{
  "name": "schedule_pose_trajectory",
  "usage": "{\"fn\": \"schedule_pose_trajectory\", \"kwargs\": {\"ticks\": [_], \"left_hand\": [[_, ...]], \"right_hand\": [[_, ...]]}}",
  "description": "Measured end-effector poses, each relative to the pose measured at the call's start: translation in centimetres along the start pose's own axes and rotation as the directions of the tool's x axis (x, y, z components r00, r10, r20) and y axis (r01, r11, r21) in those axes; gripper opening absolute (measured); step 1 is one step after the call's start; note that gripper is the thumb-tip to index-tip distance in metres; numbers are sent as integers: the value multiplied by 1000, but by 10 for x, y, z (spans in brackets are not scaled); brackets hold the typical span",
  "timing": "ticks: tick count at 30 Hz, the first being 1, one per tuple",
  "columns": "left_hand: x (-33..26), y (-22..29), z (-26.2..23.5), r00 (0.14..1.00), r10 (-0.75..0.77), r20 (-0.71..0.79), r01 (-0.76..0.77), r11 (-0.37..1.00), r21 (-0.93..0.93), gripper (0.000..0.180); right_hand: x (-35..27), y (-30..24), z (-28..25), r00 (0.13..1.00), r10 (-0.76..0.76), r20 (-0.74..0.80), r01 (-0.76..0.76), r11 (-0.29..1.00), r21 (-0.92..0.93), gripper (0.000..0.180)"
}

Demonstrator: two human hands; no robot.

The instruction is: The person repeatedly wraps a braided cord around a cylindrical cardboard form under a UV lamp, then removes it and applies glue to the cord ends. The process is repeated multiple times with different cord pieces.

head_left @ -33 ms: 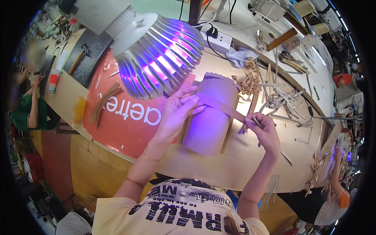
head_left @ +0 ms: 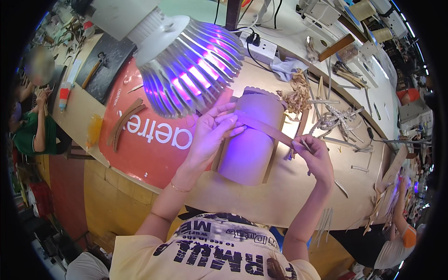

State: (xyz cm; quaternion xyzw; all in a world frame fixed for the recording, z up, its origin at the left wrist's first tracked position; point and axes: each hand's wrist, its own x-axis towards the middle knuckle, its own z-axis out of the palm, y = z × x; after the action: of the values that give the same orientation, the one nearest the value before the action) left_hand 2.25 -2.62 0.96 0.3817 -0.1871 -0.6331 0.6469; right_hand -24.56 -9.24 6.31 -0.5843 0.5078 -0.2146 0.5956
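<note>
A narrow tan strip [head_left: 268,127], which looks like leather, stretches slantwise between my two hands. My left hand [head_left: 215,133] pinches its left end with thumb and fingers. At its other end, my right hand [head_left: 317,156] closes on the strip; a small dark pointed thing also shows at those fingers, too small to name. Beneath the strip lies a rounded brown form [head_left: 245,161], like a half cylinder, lit violet on top. A brown piece with a scalloped edge [head_left: 256,89] shows at the form's far end.
A finned lamp [head_left: 191,70] hangs close, hiding part of the table. Brown curved strips [head_left: 122,127] lie on a red sheet [head_left: 144,163]. Braided cord [head_left: 337,120] and tan scraps [head_left: 298,93] lie right. A hammer [head_left: 93,70] rests far left. Other people work at both sides.
</note>
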Motion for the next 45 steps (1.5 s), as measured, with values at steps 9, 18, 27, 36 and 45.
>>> {"fn": "schedule_pose_trajectory", "kwargs": {"ticks": [9, 18, 27, 36, 45], "left_hand": [[-2, 68, -24, 961, 275, -34, -269, 954, 133, 25], [4, 185, -88, 939, 343, -4, -246, 682, 688, 25], [190, 187, -159, 909, 322, 265, -300, 65, 952, 21], [189, 156, -121, 814, 336, 474, -304, -450, 840, 46], [77, 110, -146, 883, 78, 462, -376, -471, 798, 39]], "right_hand": [[2, -25, 16, 997, -63, 48, 64, 998, -20, 13], [-10, -20, 6, 997, -53, -49, 50, 997, -50, 16], [-26, -8, -6, 982, 28, -187, -53, 990, -131, 18], [-24, 3, -12, 974, -24, -227, -6, 992, -130, 20], [-7, -33, 26, 996, -76, -48, 72, 994, -81, 15]]}}
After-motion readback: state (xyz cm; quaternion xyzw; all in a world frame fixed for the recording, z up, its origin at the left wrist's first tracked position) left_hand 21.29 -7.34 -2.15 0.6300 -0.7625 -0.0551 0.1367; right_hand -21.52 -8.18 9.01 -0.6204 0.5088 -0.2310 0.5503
